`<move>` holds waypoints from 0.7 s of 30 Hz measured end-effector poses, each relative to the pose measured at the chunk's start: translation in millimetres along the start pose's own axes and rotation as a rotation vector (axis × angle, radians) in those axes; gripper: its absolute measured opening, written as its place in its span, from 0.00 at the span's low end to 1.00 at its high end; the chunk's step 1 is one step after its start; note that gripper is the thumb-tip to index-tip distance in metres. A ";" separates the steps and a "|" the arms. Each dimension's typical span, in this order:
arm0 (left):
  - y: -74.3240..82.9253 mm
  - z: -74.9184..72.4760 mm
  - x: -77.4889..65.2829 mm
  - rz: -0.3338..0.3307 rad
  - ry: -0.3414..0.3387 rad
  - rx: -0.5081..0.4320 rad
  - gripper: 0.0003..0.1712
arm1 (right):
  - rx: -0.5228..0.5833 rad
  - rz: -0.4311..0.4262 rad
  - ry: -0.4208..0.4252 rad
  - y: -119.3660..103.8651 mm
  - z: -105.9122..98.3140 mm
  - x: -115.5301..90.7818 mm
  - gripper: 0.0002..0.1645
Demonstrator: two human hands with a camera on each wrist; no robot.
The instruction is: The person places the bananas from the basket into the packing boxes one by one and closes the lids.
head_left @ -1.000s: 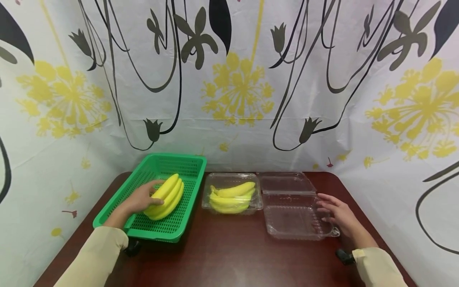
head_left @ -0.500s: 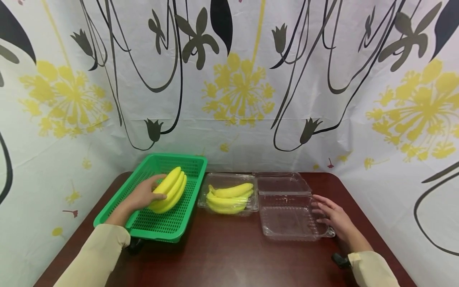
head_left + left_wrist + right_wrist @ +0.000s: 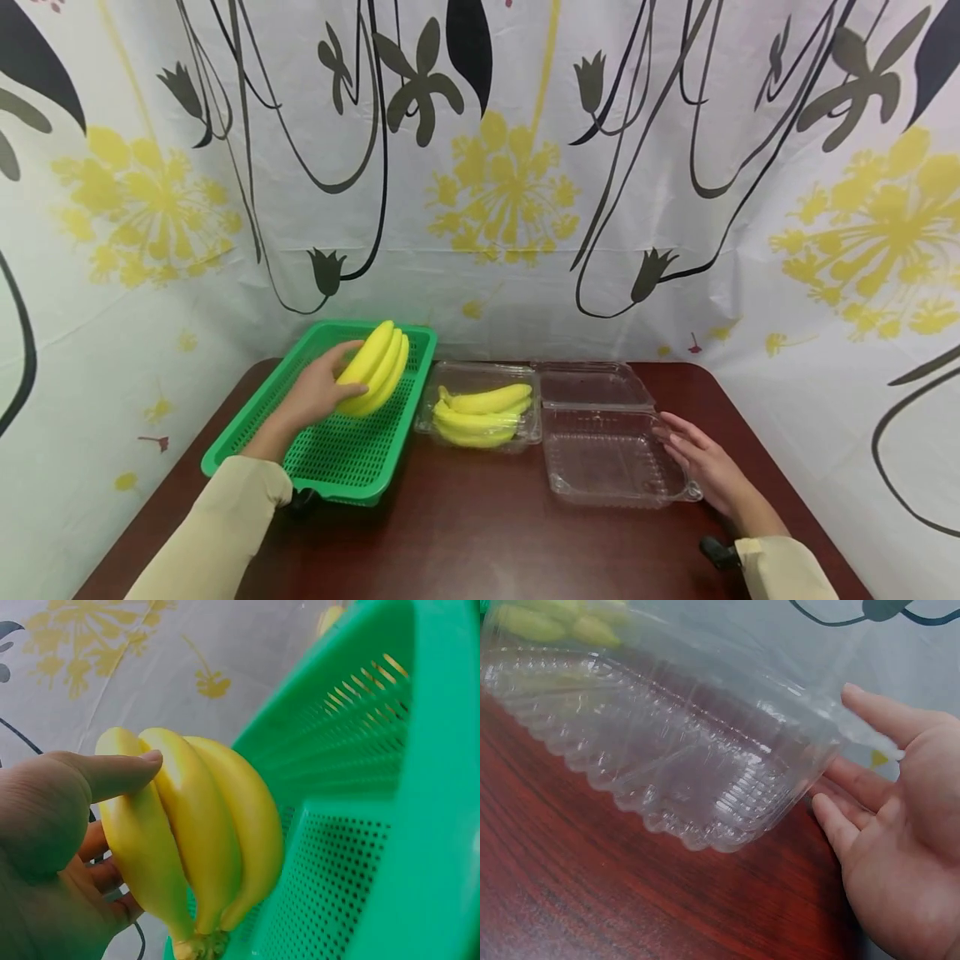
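Note:
A bunch of yellow bananas [image 3: 373,371] is in my left hand [image 3: 318,390], raised over the green basket [image 3: 384,487]. In the left wrist view, the thumb [image 3: 124,774] presses across the front banana while the other fingers lie behind the bunch. The stem end of the bananas points down. At the right, a clear plastic clamshell box [image 3: 600,458] stands with its lid folded back and nothing in it. My right hand [image 3: 708,467] is at its right side, loosely extended fingers right at the box's wall in the right wrist view.
A second clear box [image 3: 427,417] with a bunch of bananas [image 3: 480,417] inside stands between the basket and the unfilled box. The dark red-brown table [image 3: 472,542] backs onto a patterned cloth [image 3: 465,317] that also hangs at both sides.
My left hand has lifted the bananas up and to the right from the basket's floor. The right hand has stayed by the box, which has shifted slightly left.

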State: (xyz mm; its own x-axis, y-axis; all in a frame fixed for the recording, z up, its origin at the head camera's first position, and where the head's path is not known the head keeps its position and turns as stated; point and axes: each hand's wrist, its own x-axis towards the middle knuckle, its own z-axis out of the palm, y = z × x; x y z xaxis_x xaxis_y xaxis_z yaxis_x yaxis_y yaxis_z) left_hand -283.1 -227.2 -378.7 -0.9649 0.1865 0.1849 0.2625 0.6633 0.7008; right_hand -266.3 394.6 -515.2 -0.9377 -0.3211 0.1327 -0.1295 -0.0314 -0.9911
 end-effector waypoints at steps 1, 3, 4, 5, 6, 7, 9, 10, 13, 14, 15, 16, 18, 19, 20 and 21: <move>2.4 1.6 2.7 0.006 0.013 -0.005 0.43 | -0.007 -0.008 0.005 0.1 -0.4 -0.8 0.32; 7.5 4.5 7.7 0.016 0.034 -0.012 0.43 | -0.026 -0.023 0.012 0.2 -0.6 -2.1 0.31; 10.1 6.1 9.8 0.021 0.042 -0.019 0.43 | -0.034 -0.026 0.012 0.1 -0.4 -2.6 0.31; 13.1 7.7 11.6 0.024 0.049 -0.025 0.43 | -0.046 -0.028 0.010 -0.2 0.1 -3.3 0.31; 15.8 9.3 13.3 0.025 0.053 -0.030 0.43 | -0.054 -0.029 0.007 -0.3 0.5 -4.1 0.32; 18.2 11.0 15.1 0.027 0.057 -0.035 0.43 | -0.058 -0.030 0.005 -0.4 1.0 -4.7 0.32; 23.7 14.7 18.1 0.025 0.066 -0.049 0.43 | -0.063 -0.034 0.006 0.0 1.8 -6.2 0.32; 26.4 16.8 19.8 0.023 0.072 -0.059 0.43 | -0.064 -0.034 0.006 0.2 2.1 -6.8 0.32; 35.0 23.6 25.1 0.026 0.086 -0.093 0.43 | -0.069 -0.052 0.029 1.9 2.6 -7.5 0.31; 38.2 26.0 26.7 0.026 0.088 -0.110 0.43 | -0.079 -0.058 0.036 2.7 2.8 -7.5 0.31; 41.0 28.4 28.5 0.028 0.088 -0.126 0.43 | -0.087 -0.062 0.045 3.3 3.0 -7.5 0.31; 43.9 31.0 30.2 0.031 0.088 -0.140 0.43 | -0.090 -0.064 0.049 3.9 3.1 -7.3 0.31; 49.3 36.2 33.0 0.038 0.092 -0.167 0.43 | -0.096 -0.068 0.054 5.1 3.3 -6.9 0.31; 52.1 38.9 34.1 0.042 0.097 -0.182 0.43 | -0.095 -0.069 0.053 5.6 3.3 -6.8 0.31; 54.4 42.0 35.4 0.045 0.104 -0.196 0.43 | -0.090 -0.070 0.049 5.9 3.0 -6.7 0.31; 57.0 45.1 36.3 0.050 0.112 -0.212 0.43 | -0.083 -0.072 0.049 6.0 2.9 -6.9 0.31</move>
State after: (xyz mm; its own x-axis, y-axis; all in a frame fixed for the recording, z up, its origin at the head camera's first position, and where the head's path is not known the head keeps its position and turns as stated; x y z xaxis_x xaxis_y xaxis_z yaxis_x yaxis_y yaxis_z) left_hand -302.8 -149.9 -363.1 -0.9488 0.1258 0.2897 0.3135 0.4865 0.8155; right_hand -259.7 393.9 -522.1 -0.9392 -0.2745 0.2064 -0.2219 0.0265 -0.9747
